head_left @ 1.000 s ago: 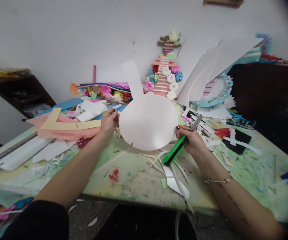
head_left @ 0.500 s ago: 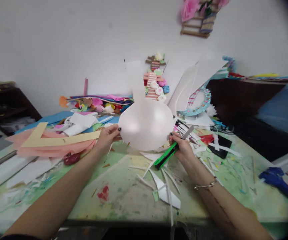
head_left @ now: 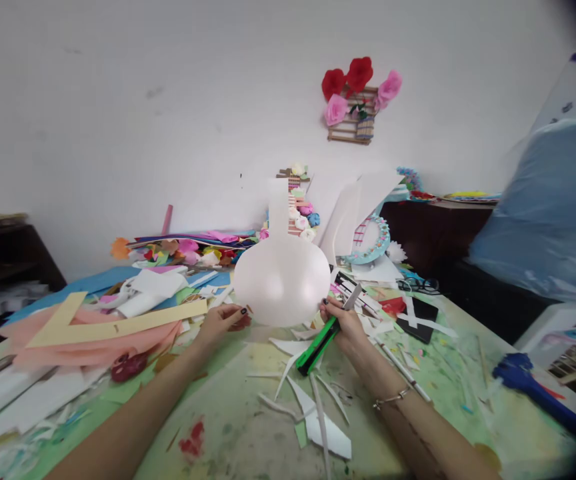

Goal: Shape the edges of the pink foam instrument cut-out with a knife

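White paper cutout (head_left: pixel 282 283) held up above the worktop (head_left: pixel 238 413), with neck (head_left: pixel 279 212) at twelve o'clock.
Pinched at eight o'clock by left hand (head_left: pixel 215 325), at four by right hand (head_left: pixel 351 327) also gripping green cutter (head_left: pixel 318 346).

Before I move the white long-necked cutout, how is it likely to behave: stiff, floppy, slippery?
The white cutout is probably fairly stiff, as its narrow neck stands with no hand on it. It seems light: the left hand and right hand hold only edges. Glossy highlights suggest a perhaps slippery face.
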`<state>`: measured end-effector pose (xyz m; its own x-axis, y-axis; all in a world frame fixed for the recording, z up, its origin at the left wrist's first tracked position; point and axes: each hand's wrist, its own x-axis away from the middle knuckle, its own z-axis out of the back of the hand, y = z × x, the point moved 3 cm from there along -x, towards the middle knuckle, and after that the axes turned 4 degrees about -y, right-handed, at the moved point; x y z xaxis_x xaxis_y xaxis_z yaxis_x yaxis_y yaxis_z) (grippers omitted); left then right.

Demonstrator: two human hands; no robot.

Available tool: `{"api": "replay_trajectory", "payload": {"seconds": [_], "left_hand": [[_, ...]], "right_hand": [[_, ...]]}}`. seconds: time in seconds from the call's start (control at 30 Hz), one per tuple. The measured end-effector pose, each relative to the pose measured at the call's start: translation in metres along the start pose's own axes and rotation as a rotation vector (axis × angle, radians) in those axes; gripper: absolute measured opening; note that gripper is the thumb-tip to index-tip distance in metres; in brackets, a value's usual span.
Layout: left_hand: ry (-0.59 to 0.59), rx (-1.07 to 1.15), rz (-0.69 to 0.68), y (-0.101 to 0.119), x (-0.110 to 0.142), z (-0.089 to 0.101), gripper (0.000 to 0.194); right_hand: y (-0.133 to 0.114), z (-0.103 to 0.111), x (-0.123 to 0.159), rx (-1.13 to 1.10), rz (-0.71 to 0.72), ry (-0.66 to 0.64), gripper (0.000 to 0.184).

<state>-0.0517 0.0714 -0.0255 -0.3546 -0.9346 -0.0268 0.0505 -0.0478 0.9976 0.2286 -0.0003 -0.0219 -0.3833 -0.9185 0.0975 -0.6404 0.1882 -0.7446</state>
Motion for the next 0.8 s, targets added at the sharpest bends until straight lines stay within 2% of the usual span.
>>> {"api": "replay_trajectory", "payload": {"seconds": [0.23, 0.57, 0.8], "left_hand": [[0.036, 0.101, -0.052, 0.001, -0.002, 0.008, 0.050], [-0.097, 0.344, -0.045, -0.008, -0.006, 0.008, 0.033], [-0.193, 0.333, -0.056, -0.008, -0.007, 0.009, 0.030]], "right_hand": [[0.004, 0.002, -0.001, -0.005, -0.014, -0.001, 0.026], [0.006, 0.004, -0.002, -0.008, -0.019, 0.024, 0.025], [0.008, 0.005, -0.003, -0.002, -0.013, 0.024, 0.025]]}}
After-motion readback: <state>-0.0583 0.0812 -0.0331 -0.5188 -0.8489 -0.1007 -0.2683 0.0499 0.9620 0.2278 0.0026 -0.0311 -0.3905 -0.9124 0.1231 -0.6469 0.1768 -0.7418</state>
